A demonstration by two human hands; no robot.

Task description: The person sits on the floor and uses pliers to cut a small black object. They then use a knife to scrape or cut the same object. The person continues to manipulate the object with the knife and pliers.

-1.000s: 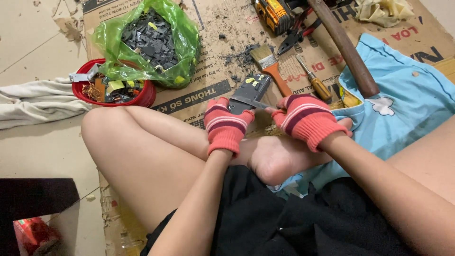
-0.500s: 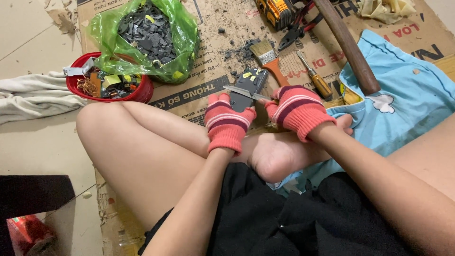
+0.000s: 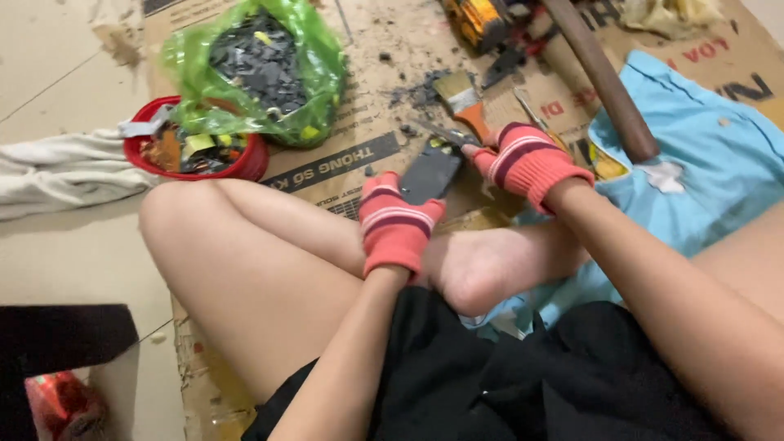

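mid pry: left hand (image 3: 398, 220) clamps dark flat panel (image 3: 431, 171), right hand (image 3: 527, 159) gripping thin metal tool (image 3: 445, 135) at its top edge; next needs steady leverage, i reckon.

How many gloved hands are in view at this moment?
2. The left hand holds the near end of a dark flat device on the cardboard; the right hand works a thin metal tool at its far end.

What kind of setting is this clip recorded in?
Likely a home floor used as a makeshift dismantling spot: flattened cardboard over floor tiles, a green bag of dark scrap pieces, a paintbrush, and gloved hands working on a dark flat part.
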